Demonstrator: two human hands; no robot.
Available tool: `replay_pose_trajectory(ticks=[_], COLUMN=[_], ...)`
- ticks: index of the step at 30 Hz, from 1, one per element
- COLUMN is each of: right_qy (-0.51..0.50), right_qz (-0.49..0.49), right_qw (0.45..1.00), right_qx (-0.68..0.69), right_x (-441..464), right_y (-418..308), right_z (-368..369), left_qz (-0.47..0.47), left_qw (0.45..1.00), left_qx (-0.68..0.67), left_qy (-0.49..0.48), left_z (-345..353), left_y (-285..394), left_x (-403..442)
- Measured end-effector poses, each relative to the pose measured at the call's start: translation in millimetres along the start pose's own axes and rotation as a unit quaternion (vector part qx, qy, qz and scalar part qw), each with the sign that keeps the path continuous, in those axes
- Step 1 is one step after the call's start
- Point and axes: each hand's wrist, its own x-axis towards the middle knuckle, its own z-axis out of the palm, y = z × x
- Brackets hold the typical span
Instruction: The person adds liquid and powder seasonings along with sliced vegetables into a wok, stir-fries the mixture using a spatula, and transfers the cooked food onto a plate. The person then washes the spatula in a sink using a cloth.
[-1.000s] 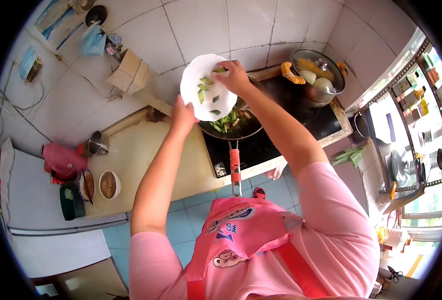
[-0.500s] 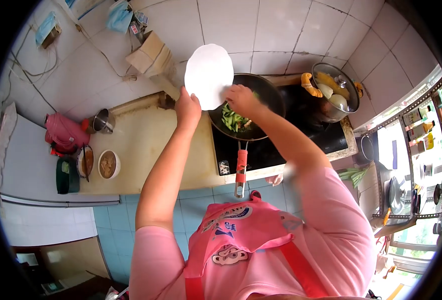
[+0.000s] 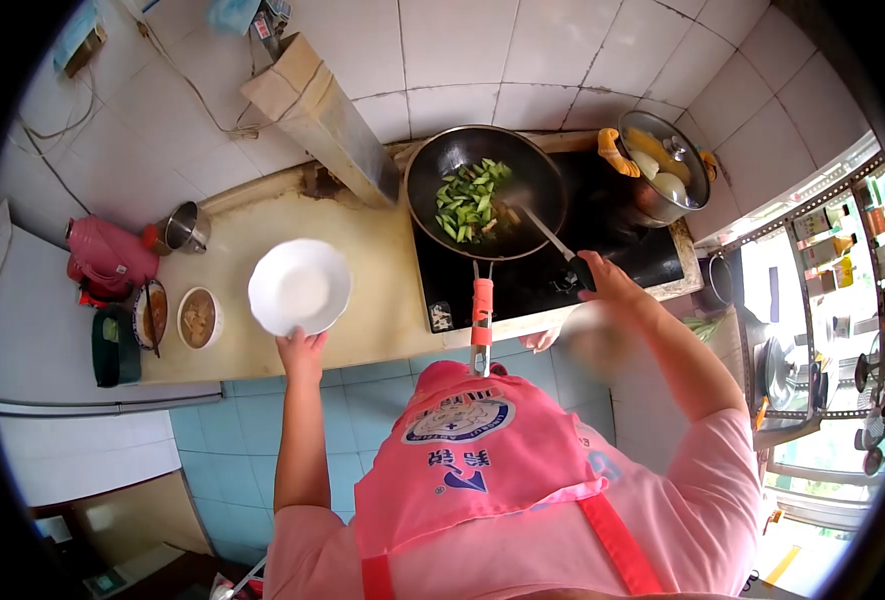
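My left hand [image 3: 303, 352] grips the near rim of a white plate [image 3: 300, 287] over the beige counter; the plate has no food on it. My right hand [image 3: 610, 280] is wrapped round the black handle of a spatula [image 3: 550, 236], whose far end is in the wok. Sliced green vegetables and some brownish pieces [image 3: 470, 203] lie in the black wok [image 3: 535, 180] on the stove. The wok's red-wrapped handle [image 3: 482, 305] points toward me.
A glass-lidded pot [image 3: 665, 170] stands at the stove's back right. On the counter's left are a pink kettle [image 3: 112, 254], a metal cup [image 3: 185, 229], a bowl of food [image 3: 200, 318] and a green container [image 3: 114, 345]. A metal-cased column [image 3: 337, 130] stands behind.
The plate has moved from above the wok left and down to the counter area, in my left hand. My right hand has left the wok's edge and taken hold of the spatula.
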Motion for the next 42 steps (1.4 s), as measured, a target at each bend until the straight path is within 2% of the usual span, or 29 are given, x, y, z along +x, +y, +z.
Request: replay_pose_trajectory(ticks=[2, 3, 5, 7, 9, 12, 14, 17, 19, 20, 21, 23, 24, 26, 28, 30, 31, 32, 33, 34, 35, 37, 39, 41, 42], right_qy=[0.071, 0.107, 0.072, 0.094, 0.063, 0.044, 0.025, -0.035, -0.017, 0.034, 0.033, 0.048, 0.048, 0.04, 0.032, 0.014, 0.016, -0.009, -0.034, -0.024, -0.024, 0.05, 0.052, 0.052, 0.067], right_qz=[0.047, 0.025, 0.051, 0.049, 0.148, 0.146, 0.16, 0.119, 0.013, -0.052, -0.052, -0.126, -0.126, -0.09, -0.071, -0.025, -0.025, -0.004, 0.017, -0.026, -0.026, -0.056, -0.043, -0.032, -0.028], right_qw=[0.996, 0.994, 0.996, 0.992, 0.975, 0.973, 0.968, 0.97, 0.998, 0.997, 0.997, 0.974, 0.974, 0.972, 0.978, 0.989, 0.989, 0.988, 0.987, 0.986, 0.986, 0.989, 0.993, 0.996, 0.997], right_qx=[-0.005, 0.001, 0.031, 0.063, 0.155, 0.173, 0.189, 0.208, 0.054, -0.036, -0.036, -0.18, -0.18, -0.215, -0.194, -0.147, -0.147, -0.153, -0.159, -0.164, -0.164, -0.13, -0.094, -0.059, -0.03], right_x=[8, -3, -14, -10, 5, 45, 61, 66, 54, 43, 33, 12, 2, -18, -36, -47, -47, -45, -43, -33, -19, 4, 4, 4, -1], right_y=[22, 6, -3, 8, 1, 11, -2, -29, -46, -51, -55, -64, -68, -74, -72, -73, -70, -67, -62, -49, -40, -32, -31, -25, -16], right_z=[11, -8, -40, -51, -62, -58, -56, -51, -57, -62, -71, -96, -107, -130, -149, -163, -162, -158, -154, -141, -126, -104, -110, -116, -123], left_qz=[-0.007, -0.011, -0.024, 0.009, 0.007, 0.04, 0.029, 0.018, 0.018, -0.016, -0.05, -0.078, -0.106, -0.133, -0.159, -0.199, -0.235, -0.265, -0.305, -0.338, -0.355, -0.373, -0.395, -0.424, -0.411], left_qw=[0.999, 0.996, 0.994, 0.991, 0.987, 0.986, 0.982, 0.982, 0.984, 0.986, 0.987, 0.989, 0.988, 0.985, 0.982, 0.948, 0.966, 0.957, 0.933, 0.924, 0.911, 0.873, 0.83, 0.803, 0.807], left_qx=[-0.043, -0.083, -0.1, -0.118, -0.144, -0.15, -0.17, -0.171, -0.156, -0.143, -0.13, -0.087, -0.043, -0.035, -0.028, -0.065, -0.073, -0.077, -0.106, -0.069, -0.038, 0.026, -0.025, -0.022, -0.027], left_qy=[0.015, 0.033, 0.037, 0.066, 0.067, 0.065, 0.071, 0.075, 0.08, 0.078, 0.075, 0.089, 0.102, 0.102, 0.102, 0.239, 0.072, -0.095, -0.162, -0.163, -0.207, -0.313, -0.393, -0.419, -0.422], left_z=[-34, -51, -72, -81, -92, -98, -104, -113, -121, -125, -129, -139, -144, -153, -145, -117, -114, -109, -74, -31, 3, 73, 119, 154, 164], left_y=[-25, -36, -46, -54, -59, -63, -66, -74, -75, -74, -74, -76, -76, -73, -69, -73, -90, -109, -117, -115, -119, -106, -94, -84, -79], left_x=[22, 32, 47, 55, 67, 73, 79, 92, 97, 99, 102, 116, 121, 124, 112, 81, 67, 53, 27, -2, -24, -72, -102, -118, -124])
